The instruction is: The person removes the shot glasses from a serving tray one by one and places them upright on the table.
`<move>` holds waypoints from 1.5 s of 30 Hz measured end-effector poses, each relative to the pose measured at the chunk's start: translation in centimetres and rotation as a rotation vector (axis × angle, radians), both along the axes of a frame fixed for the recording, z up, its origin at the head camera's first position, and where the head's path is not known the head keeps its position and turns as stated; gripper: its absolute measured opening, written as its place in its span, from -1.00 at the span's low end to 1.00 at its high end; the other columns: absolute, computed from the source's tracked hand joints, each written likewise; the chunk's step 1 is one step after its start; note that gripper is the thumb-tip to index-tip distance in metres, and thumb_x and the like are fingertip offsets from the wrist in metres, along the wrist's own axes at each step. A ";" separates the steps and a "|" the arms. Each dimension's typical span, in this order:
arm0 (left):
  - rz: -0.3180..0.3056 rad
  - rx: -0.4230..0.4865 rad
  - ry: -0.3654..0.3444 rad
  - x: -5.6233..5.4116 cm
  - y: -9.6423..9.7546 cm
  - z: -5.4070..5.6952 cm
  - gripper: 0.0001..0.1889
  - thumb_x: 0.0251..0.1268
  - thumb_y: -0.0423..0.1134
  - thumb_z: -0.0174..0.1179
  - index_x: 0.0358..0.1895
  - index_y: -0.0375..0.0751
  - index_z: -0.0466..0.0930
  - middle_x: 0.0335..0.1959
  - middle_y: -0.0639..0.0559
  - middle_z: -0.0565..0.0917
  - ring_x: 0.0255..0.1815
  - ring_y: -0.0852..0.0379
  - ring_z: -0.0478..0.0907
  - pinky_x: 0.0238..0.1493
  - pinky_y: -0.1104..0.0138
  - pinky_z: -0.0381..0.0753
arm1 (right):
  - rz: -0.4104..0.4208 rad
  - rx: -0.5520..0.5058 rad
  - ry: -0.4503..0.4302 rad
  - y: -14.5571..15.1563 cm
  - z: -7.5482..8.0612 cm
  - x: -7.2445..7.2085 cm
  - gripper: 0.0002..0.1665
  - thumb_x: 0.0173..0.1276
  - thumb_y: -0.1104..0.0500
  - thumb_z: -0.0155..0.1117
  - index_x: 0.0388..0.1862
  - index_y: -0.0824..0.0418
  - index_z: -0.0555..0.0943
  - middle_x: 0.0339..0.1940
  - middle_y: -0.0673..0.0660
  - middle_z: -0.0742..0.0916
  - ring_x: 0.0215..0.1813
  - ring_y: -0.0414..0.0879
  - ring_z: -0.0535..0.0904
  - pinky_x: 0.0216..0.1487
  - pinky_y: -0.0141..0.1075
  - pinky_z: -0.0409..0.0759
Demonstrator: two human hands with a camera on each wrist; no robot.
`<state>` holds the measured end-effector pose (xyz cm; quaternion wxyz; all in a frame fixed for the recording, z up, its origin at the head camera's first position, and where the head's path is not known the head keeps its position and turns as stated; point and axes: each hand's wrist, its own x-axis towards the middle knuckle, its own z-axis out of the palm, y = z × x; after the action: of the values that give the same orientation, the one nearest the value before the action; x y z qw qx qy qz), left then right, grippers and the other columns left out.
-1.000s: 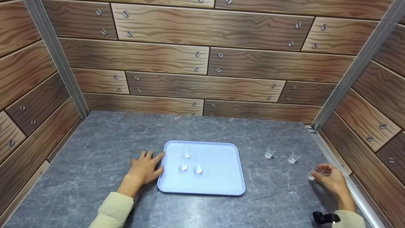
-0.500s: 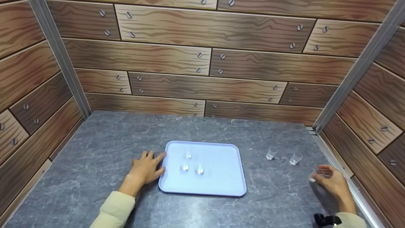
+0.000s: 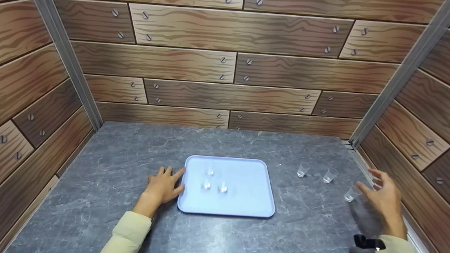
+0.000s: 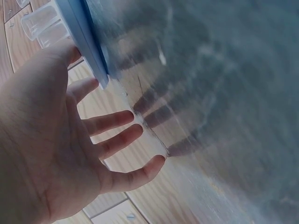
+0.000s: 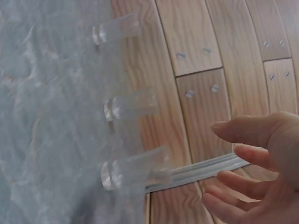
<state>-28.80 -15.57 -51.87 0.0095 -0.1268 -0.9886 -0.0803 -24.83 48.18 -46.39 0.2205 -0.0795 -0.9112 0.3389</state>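
Note:
My left hand is spread on the tabletop, thumb and index finger at the left rim of a light blue tray. On that tray stand three small clear shot glasses, one of them a shot glass near the middle. To the right, my right hand holds nothing, fingers parted, just beside the nearest shot glass. Two more, a middle shot glass and a far shot glass, stand upright in a slanting row. The right wrist view has a gap between the fingers and the nearest shot glass.
The grey marbled table is enclosed by wood-patterned walls. A metal rail runs along its right edge, close to my right hand. Metal posts, such as the left post, stand at the back corners.
My right hand has let go of the nearest shot glass and drawn back to the right, its fingers parted. That glass stays standing on the table. The left hand keeps its place at the tray.

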 end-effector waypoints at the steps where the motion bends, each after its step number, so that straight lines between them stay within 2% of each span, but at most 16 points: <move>1: 0.001 0.001 -0.001 0.0 0.0 0.0 -0.37 0.48 0.16 0.12 0.54 0.09 0.38 0.29 -0.34 0.51 0.35 -0.40 0.41 0.02 -0.48 0.49 | -0.005 -0.008 0.033 -0.3 0.2 0.0 -0.26 0.26 0.30 0.48 0.37 0.45 0.43 0.27 0.40 0.61 -0.04 -0.62 0.45 -0.10 -0.90 0.26; 3: 0.001 0.003 -0.002 0.0 0.0 0.0 -0.37 0.48 0.16 0.11 0.54 0.09 0.38 0.29 -0.33 0.51 0.36 -0.40 0.41 0.02 -0.48 0.49 | -0.010 -0.015 0.087 -1.0 0.6 0.1 -0.30 0.24 0.33 0.48 0.35 0.43 0.47 0.22 0.21 0.64 -0.12 -0.84 0.20 -0.04 -0.90 0.27; 9: -0.003 0.000 -0.003 -0.2 0.1 0.1 -0.37 0.48 0.16 0.11 0.54 0.09 0.38 0.32 -0.34 0.50 0.37 -0.40 0.41 0.04 -0.49 0.48 | 0.065 -0.040 0.178 -3.0 1.4 0.1 -0.36 0.24 0.36 0.49 0.30 0.41 0.52 0.07 -0.40 0.53 -0.02 -0.78 0.33 0.04 -0.86 0.36; 12: 0.001 -0.003 -0.008 -0.2 0.1 0.0 -0.37 0.48 0.16 0.11 0.54 0.10 0.37 0.33 -0.34 0.50 0.38 -0.40 0.40 0.04 -0.49 0.48 | 0.145 -0.056 0.208 -4.3 1.8 0.0 -0.38 0.23 0.41 0.48 0.28 0.43 0.53 0.00 -0.59 0.49 0.00 -0.74 0.41 0.07 -0.82 0.41; 14: 0.004 -0.005 -0.010 -0.2 0.1 0.0 -0.37 0.48 0.16 0.11 0.54 0.10 0.37 0.33 -0.33 0.50 0.38 -0.40 0.40 0.04 -0.49 0.48 | 0.213 -0.089 0.212 -5.3 2.0 -0.1 -0.39 0.23 0.44 0.47 0.27 0.46 0.53 -0.01 -0.61 0.51 0.01 -0.71 0.46 0.08 -0.79 0.44; 18: 0.005 -0.008 -0.018 -0.2 0.2 0.0 -0.37 0.49 0.16 0.10 0.55 0.11 0.36 0.35 -0.33 0.49 0.39 -0.40 0.40 0.02 -0.48 0.49 | 0.336 -0.156 0.180 -7.5 2.3 -0.2 -0.42 0.24 0.45 0.45 0.25 0.50 0.53 -0.02 -0.53 0.60 0.03 -0.63 0.54 0.12 -0.73 0.48; 26: 0.012 -0.013 -0.009 -0.3 0.2 -0.1 -0.37 0.47 0.14 0.12 0.54 0.10 0.37 0.32 -0.32 0.51 0.38 -0.40 0.41 0.00 -0.47 0.50 | 0.520 -0.273 0.085 -12.4 2.2 -0.6 -0.49 0.23 0.47 0.44 0.18 0.49 0.59 -0.04 -0.28 0.71 0.04 -0.44 0.64 0.10 -0.58 0.61; 29: 0.015 -0.015 -0.012 -0.3 0.2 -0.1 -0.37 0.47 0.15 0.12 0.54 0.11 0.37 0.32 -0.32 0.51 0.38 -0.40 0.40 0.01 -0.47 0.50 | 0.584 -0.289 0.042 -14.4 1.8 -0.9 -0.49 0.22 0.46 0.45 0.17 0.48 0.60 -0.01 -0.11 0.73 0.04 -0.43 0.64 0.12 -0.54 0.63; 34: 0.002 -0.006 -0.016 -0.4 0.3 -0.1 -0.36 0.47 0.16 0.12 0.54 0.11 0.37 0.36 -0.33 0.49 0.40 -0.42 0.38 0.04 -0.50 0.47 | 0.661 -0.300 0.007 -16.9 1.3 -1.5 -0.50 0.23 0.45 0.45 0.17 0.48 0.60 0.07 0.29 0.73 0.05 -0.39 0.65 0.13 -0.50 0.64; 37: 0.001 -0.007 -0.016 -0.4 0.3 0.0 -0.36 0.47 0.16 0.11 0.54 0.10 0.36 0.37 -0.34 0.48 0.41 -0.42 0.38 0.05 -0.51 0.46 | 0.715 -0.305 -0.030 -18.4 1.3 -2.0 -0.49 0.27 0.40 0.45 0.20 0.47 0.58 0.12 0.44 0.70 0.07 -0.36 0.66 0.19 -0.37 0.67; 41: 0.005 -0.010 -0.009 -0.4 0.1 0.0 -0.37 0.48 0.16 0.11 0.54 0.09 0.37 0.35 -0.34 0.49 0.41 -0.43 0.37 0.05 -0.50 0.46 | 0.788 -0.318 -0.088 -20.4 1.4 -2.6 -0.46 0.33 0.32 0.44 0.26 0.43 0.55 0.18 0.49 0.66 0.13 -0.24 0.68 0.26 -0.21 0.67; 45: 0.002 -0.012 -0.011 -0.2 -0.1 -0.2 -0.37 0.48 0.16 0.11 0.55 0.09 0.36 0.34 -0.35 0.49 0.40 -0.43 0.38 0.02 -0.50 0.48 | 0.851 -0.319 -0.118 -22.3 1.2 -3.0 -0.45 0.36 0.27 0.43 0.28 0.43 0.53 0.21 0.47 0.65 0.20 -0.03 0.67 0.26 -0.21 0.66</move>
<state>-29.01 -15.64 -52.05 0.0033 -0.1254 -0.9893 -0.0750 -27.84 25.87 -45.22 -0.0056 0.2500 -0.8102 0.5301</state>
